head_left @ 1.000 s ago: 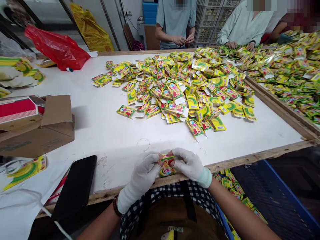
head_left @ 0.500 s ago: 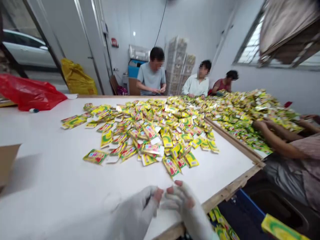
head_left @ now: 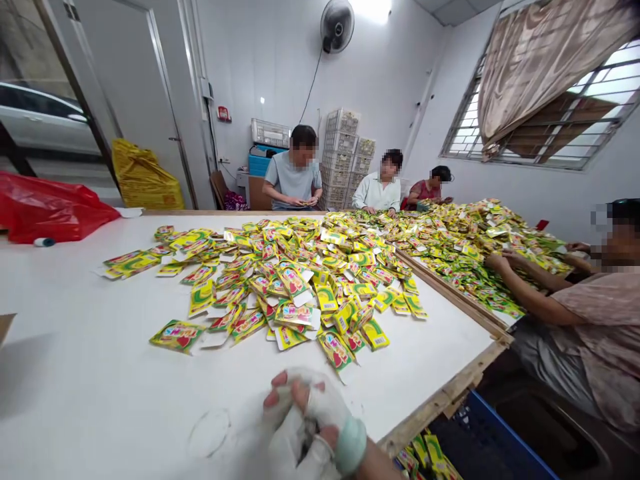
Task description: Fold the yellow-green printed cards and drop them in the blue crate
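Note:
My right hand (head_left: 320, 403), in a white fingertipless glove with a pale green cuff, is over the table's near edge. Its fingers curl over my left hand (head_left: 287, 443), also white-gloved. The two hands touch and overlap; the left one is smeared by motion and its fingers are mostly hidden. Whatever lies between them, if anything, I cannot make out. Beyond them spreads a heap of small yellow-green printed packets (head_left: 295, 313), several with white flaps sticking out. A thin loop of thread or string (head_left: 210, 433) lies left of my hands on the white table (head_left: 100, 373).
A wooden strip (head_left: 450, 293) divides the table from a bigger packet pile (head_left: 475, 247). Co-workers sit behind and at the right. Below the right edge is a blue crate (head_left: 505, 427) with packets. A red bag (head_left: 55, 207) and a cardboard edge (head_left: 5, 327) are left.
My hands, side by side before, have come together, the right now over the left. The view has tilted up, bringing in the fan and more window. A packet at the lower right left view.

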Demonstrator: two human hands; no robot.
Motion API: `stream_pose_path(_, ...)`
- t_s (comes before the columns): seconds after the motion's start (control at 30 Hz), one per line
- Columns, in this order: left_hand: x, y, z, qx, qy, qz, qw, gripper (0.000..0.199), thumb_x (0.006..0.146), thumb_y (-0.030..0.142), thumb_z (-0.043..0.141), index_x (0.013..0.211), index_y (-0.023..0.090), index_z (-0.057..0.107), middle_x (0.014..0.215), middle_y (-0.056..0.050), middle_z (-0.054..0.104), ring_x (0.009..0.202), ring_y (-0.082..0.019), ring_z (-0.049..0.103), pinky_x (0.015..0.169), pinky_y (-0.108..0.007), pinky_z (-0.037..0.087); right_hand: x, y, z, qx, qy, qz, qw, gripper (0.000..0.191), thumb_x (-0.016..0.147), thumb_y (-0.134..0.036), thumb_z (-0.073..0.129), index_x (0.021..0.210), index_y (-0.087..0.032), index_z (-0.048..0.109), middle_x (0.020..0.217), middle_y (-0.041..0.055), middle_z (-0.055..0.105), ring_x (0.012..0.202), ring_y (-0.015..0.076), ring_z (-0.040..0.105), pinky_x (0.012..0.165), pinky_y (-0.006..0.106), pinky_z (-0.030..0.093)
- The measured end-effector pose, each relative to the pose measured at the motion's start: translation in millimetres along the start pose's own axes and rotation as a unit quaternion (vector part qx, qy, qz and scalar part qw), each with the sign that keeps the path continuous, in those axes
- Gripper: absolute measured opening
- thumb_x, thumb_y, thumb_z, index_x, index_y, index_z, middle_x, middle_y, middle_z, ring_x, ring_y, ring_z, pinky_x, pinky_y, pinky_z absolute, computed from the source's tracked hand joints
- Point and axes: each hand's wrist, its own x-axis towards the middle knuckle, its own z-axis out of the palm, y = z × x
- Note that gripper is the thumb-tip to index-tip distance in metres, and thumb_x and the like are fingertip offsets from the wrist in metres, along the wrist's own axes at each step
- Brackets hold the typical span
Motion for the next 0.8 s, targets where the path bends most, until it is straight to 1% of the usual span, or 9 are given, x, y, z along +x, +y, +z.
stream_pose_path(0.07,-6,8,-4.2,0.042,-0.058,0.005,0.997,0.042,0.077,0.048,0.058,0.110,0.022,0.063,0.087,-0.008,0.068,0.070,-0.021,0.064,0.063,-0.033,0.056,24,-17,-15,-0.168,0.035,-0.095,0.981,0.047,0.084,-0.058,0.051,0.100,-0.016,0.064,0.095,0.0103,0.068,0.088,0.0217,0.064,0.080,0.036,0.051)
stream_pose_path(0.13,-11,16,-13.4,0.080,-0.105,-0.010,0.991,0.039,0.082,0.042,0.053,0.113,0.021,0.061,0.083,-0.006,0.068,0.063,-0.018,0.062,0.064,-0.031,0.055,59,-30,-38,-0.364,0.086,-0.204,0.905,0.043,0.089,-0.052,0.044,0.109,-0.018,0.061,0.107,0.0094,0.065,0.101,0.0219,0.060,0.090,0.035,0.048)
stream_pose_path(0.17,-13,18,-19.6,0.097,-0.112,-0.018,0.989,0.037,0.083,0.040,0.052,0.113,0.021,0.061,0.083,-0.005,0.069,0.064,-0.017,0.062,0.067,-0.030,0.055,78,-35,-50,-0.463,0.129,-0.227,0.847,0.043,0.091,-0.048,0.039,0.115,-0.018,0.058,0.113,0.0099,0.063,0.104,0.0218,0.059,0.092,0.035,0.047)
stream_pose_path(0.27,-15,14,-43.3,0.144,-0.080,-0.040,0.986,0.029,0.085,0.038,0.051,0.106,0.022,0.064,0.092,-0.005,0.071,0.076,-0.017,0.065,0.076,-0.030,0.055,128,-39,-80,-0.520,0.149,-0.223,0.811,0.042,0.090,-0.040,0.042,0.117,-0.011,0.057,0.120,0.0171,0.056,0.114,0.0292,0.051,0.100,0.044,0.039)
stream_pose_path(0.37,-12,0,-70.8,0.162,-0.024,-0.029,0.986,0.029,0.088,0.040,0.048,0.106,0.023,0.064,0.107,-0.006,0.069,0.091,-0.019,0.066,0.080,-0.031,0.055,150,-26,-86,-0.551,0.131,-0.217,0.795,0.054,0.086,-0.038,0.048,0.127,-0.004,0.048,0.126,0.0246,0.050,0.120,0.0367,0.044,0.102,0.055,0.032)
stream_pose_path(0.47,-3,-12,-95.4,0.220,0.039,0.048,0.973,0.029,0.089,0.038,0.048,0.107,0.020,0.062,0.111,-0.009,0.067,0.102,-0.022,0.063,0.086,-0.035,0.054,139,-2,-69,-0.574,0.057,-0.229,0.784,0.055,0.083,-0.041,0.054,0.128,-0.010,0.049,0.127,0.0200,0.052,0.120,0.0340,0.045,0.105,0.051,0.032)
stream_pose_path(0.63,10,-19,-110.7,0.411,0.106,0.187,0.886,0.044,0.082,0.033,0.059,0.123,0.018,0.052,0.127,-0.014,0.056,0.120,-0.029,0.051,0.102,-0.046,0.043,93,27,-28,-0.571,-0.167,-0.262,0.760,0.054,0.082,-0.044,0.058,0.128,-0.016,0.050,0.130,0.0138,0.054,0.122,0.0290,0.045,0.107,0.045,0.034)
stream_pose_path(0.7,12,-19,-107.6,0.456,0.090,0.165,0.870,0.051,0.080,0.033,0.062,0.127,0.018,0.048,0.127,-0.014,0.055,0.119,-0.029,0.051,0.103,-0.047,0.042,78,24,-22,-0.539,-0.224,-0.244,0.775,0.046,0.090,-0.039,0.048,0.128,-0.014,0.050,0.129,0.0146,0.055,0.119,0.0255,0.050,0.102,0.041,0.040)
stream_pose_path(0.8,11,-15,-99.6,0.499,0.046,0.113,0.858,0.049,0.080,0.036,0.062,0.124,0.019,0.049,0.122,-0.012,0.058,0.111,-0.028,0.054,0.098,-0.045,0.043,58,7,-27,-0.478,-0.168,-0.222,0.833,0.036,0.093,-0.033,0.043,0.123,-0.016,0.054,0.123,0.0127,0.058,0.115,0.0224,0.054,0.099,0.037,0.043)
